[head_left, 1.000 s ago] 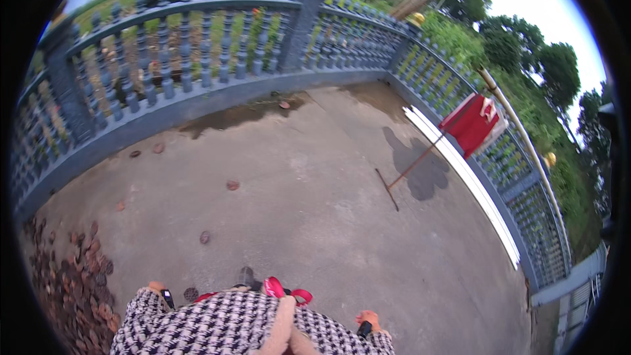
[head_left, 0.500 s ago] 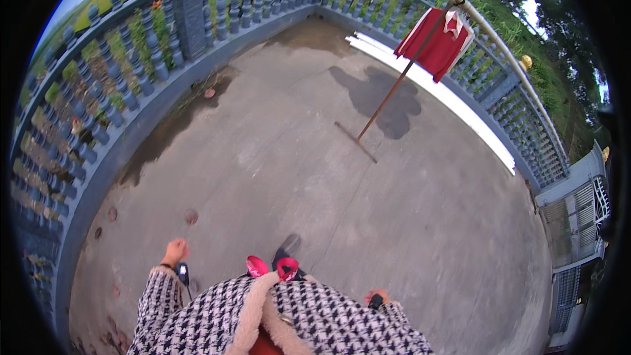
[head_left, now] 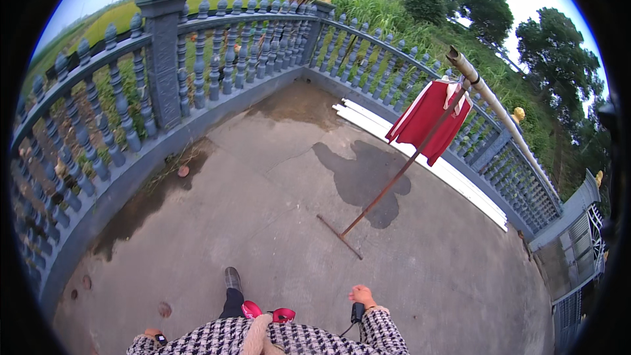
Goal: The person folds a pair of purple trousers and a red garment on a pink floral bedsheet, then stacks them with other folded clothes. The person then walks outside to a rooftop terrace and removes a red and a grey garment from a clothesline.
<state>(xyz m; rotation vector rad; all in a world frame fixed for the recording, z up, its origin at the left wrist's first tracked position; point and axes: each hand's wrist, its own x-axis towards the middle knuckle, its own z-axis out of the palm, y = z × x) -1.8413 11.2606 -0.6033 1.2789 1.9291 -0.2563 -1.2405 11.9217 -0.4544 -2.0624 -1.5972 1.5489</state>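
I stand on a concrete terrace (head_left: pixel 263 223). My right hand (head_left: pixel 363 294) is low in the picture, fingers curled, with a small black device (head_left: pixel 357 312) and a thin cord beside its wrist. My left hand (head_left: pixel 151 334) only peeks out at the lower edge from a black-and-white checked sleeve (head_left: pixel 197 342), with a small black item (head_left: pixel 161 339) next to it; its fingers are hidden. One black shoe (head_left: pixel 232 279) is stepped forward. Two red pieces (head_left: pixel 250 309) show at my front.
A grey balustrade (head_left: pixel 197 66) with a gold-topped post rings the terrace. A red garment (head_left: pixel 427 118) hangs from a bamboo pole (head_left: pixel 486 98), propped by a slanted rusty stick (head_left: pixel 394 184). White boards (head_left: pixel 434 161) lie along the right rail. Wet patches darken the left floor.
The view has swung and moved forward, so the corner post and red garment look nearer. My left hand dropped to the lower edge; my right hand came up into view.
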